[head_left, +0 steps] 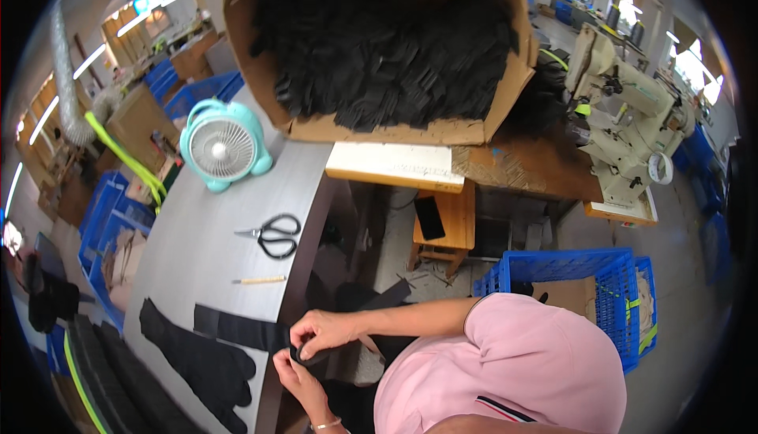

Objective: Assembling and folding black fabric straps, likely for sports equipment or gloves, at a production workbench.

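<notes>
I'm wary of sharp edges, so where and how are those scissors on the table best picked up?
Probably by the black handles of the scissors, coming from the picture's right and slightly above: the wide loops face the near edge of the table, while the blades point left, away from it. They lie flat, so pinching both loops together seems sensible.

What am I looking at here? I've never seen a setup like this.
No robot here: it is a person working bare-handed. The one picture comes from a wide fisheye camera worn on the head, looking down, so straight edges bend near its rim. The right hand and left hand pinch a black strip at the edge of the grey table. On it also lie a larger black piece, a pencil-like stick and scissors; a turquoise fan stands there too. Beyond is a cardboard box heaped with black pieces.
</notes>
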